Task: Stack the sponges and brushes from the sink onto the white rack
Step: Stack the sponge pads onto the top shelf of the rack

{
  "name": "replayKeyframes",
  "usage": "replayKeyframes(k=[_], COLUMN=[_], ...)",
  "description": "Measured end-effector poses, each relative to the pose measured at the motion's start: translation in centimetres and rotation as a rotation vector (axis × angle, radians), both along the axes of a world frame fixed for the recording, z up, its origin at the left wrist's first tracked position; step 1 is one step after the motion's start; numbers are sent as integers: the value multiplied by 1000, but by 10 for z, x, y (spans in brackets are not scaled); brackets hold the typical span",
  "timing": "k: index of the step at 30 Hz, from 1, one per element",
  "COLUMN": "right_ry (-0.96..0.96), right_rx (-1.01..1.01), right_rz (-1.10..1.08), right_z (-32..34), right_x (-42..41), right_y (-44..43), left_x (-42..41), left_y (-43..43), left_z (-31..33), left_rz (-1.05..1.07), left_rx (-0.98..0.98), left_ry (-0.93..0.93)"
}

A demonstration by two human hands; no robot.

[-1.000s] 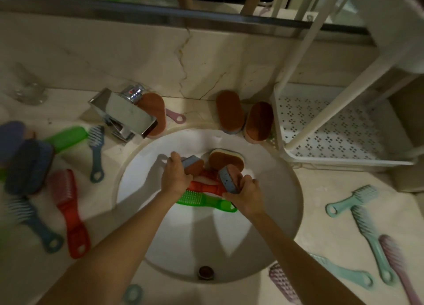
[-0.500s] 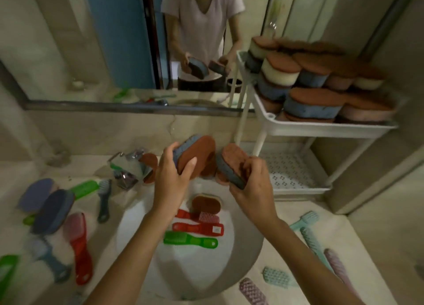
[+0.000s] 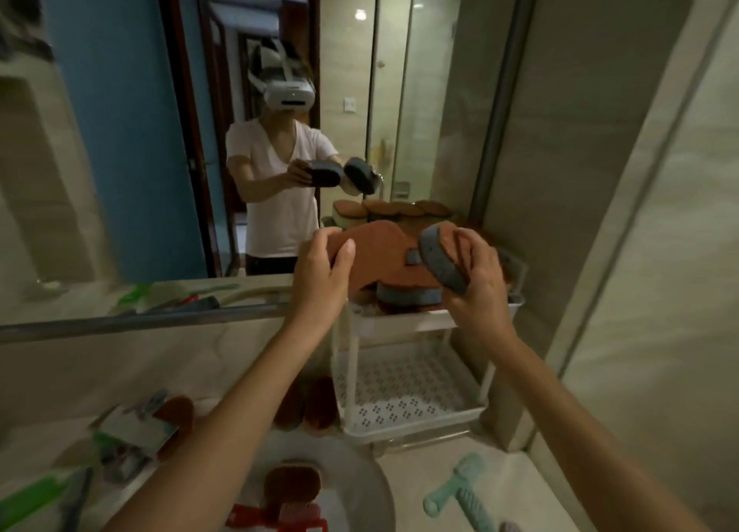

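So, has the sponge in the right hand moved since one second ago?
Yes. It was down in the sink; now the right hand holds the sponge up at the white rack's top shelf, well above the sink.

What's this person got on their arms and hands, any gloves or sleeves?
No gloves: the left hand and right hand are bare, with no sleeve, watch, ring or bracelet in sight on the arms. The mirror shows a white short-sleeved V-neck T-shirt and a white headset with straps over the head.
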State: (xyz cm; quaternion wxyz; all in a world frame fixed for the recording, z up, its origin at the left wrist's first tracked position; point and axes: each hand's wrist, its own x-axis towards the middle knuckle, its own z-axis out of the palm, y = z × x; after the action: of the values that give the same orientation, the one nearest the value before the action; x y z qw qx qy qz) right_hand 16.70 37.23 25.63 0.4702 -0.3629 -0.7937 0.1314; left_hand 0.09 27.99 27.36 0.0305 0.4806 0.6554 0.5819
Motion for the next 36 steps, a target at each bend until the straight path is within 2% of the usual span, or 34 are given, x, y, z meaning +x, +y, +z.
replayKeyframes(k=[4, 7, 10, 12, 23, 29, 36], right_ry=[-119, -301, -524, -595, -715, -629, -659], right_rx=[2, 68, 2, -46, -41, -14, 11], right_rz=[-117, -181, -177, -146, -36, -100, -86], right_z=[15, 18, 19, 19, -2, -3, -14], right_x=[35, 49, 54, 53, 36, 39, 39], right_y=[48, 82, 101, 106, 118, 126, 131], left_x=[22, 29, 33, 35, 29, 30, 32], left_y=[44, 72, 89, 97, 114, 120, 124], left_z=[13, 17, 17, 14, 2, 4, 2], left_rz=[-84, -89, -80, -75, -17, -19, -20], left_rx=[-141, -203, -221, -244, -258, -251, -290], left_ry=[-100, -155, -156, -131, -127, -141, -83])
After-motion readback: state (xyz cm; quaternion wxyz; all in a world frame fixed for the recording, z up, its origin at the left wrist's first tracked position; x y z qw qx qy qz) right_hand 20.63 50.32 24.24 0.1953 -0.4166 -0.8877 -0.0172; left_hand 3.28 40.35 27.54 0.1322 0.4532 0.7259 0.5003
